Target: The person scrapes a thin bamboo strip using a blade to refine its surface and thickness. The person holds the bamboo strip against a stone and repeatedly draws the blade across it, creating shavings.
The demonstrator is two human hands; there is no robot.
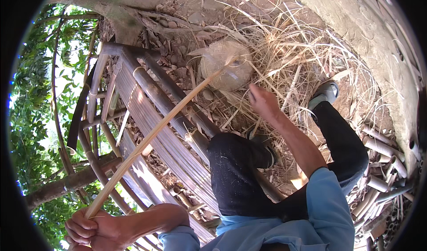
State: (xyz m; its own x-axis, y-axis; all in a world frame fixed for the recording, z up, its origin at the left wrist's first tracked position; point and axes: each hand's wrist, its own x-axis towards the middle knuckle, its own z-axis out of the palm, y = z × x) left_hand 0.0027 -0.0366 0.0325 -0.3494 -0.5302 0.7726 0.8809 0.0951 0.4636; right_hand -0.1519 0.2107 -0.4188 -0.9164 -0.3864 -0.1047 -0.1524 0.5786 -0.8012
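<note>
My left hand clasps a long bamboo strip, its far end over the round stump; my right hand curls beside it, holding what I cannot tell; heaped shavings suggest much done; what remains is unclear.

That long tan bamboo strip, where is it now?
In the head view, the long tan bamboo strip slants from the person's left hand, at lower left, up over the round pale block, upper middle.
</note>
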